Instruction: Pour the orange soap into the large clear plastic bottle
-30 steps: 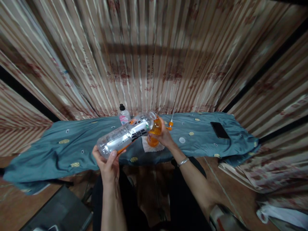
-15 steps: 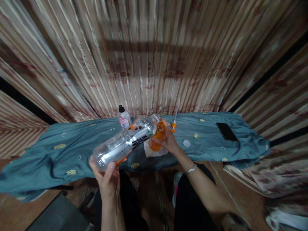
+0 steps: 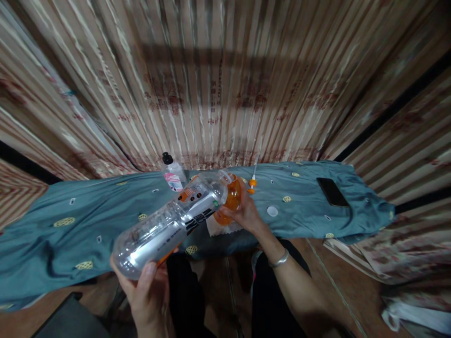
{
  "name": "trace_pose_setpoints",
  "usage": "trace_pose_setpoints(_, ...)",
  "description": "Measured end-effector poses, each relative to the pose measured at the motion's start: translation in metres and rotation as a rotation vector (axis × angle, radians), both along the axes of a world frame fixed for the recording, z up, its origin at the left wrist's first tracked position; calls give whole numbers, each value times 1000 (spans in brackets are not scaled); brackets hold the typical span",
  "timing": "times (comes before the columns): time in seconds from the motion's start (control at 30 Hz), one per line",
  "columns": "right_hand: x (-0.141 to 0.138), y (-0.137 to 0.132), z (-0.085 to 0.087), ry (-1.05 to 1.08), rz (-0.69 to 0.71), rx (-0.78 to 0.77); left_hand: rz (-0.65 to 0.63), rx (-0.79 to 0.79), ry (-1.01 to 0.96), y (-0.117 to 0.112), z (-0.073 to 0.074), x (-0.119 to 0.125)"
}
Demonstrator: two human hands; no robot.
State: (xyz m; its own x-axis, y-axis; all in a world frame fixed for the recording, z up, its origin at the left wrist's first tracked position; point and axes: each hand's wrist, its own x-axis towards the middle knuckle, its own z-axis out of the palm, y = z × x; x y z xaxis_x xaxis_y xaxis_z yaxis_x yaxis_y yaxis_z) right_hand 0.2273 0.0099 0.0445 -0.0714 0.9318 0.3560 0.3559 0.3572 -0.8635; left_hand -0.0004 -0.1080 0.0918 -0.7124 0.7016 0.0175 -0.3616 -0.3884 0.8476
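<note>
Head view: your left hand [image 3: 146, 286] grips the clear bottle [image 3: 165, 232] near its base, tilted; your right hand [image 3: 244, 213] wraps the orange bottle [image 3: 233, 195]. Done: 2 bottles mouth to mouth, or nearly; pump [image 3: 252, 183] off, just beyond your right hand. Left: can't judge; no flow discernible. Clear bottle looks near empty; orange one's fill unclear. Black-capped bottle [image 3: 173, 179], beyond your left hand, seems part-filled at most.

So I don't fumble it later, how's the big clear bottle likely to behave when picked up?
The big clear bottle is probably light: its transparent parts show no obvious liquid. Its glossy plastic may slip, and its rounded body could roll if laid down.
</note>
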Motion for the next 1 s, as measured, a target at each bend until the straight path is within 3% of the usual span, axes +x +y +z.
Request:
trace_pose_setpoints(0.6, -1, -2, 2, 7, -21, -14, 19, -37, 42, -11, -13, -3)
trace_pose_setpoints(0.87, 0, -3, 2, 13, -7, -11, 49, -42, 37, -10, 14, 9)
trace_pose_setpoints(1.0, 0, -2, 2, 8, -9, 13, 59, -57, 30, -11, 16, 10)
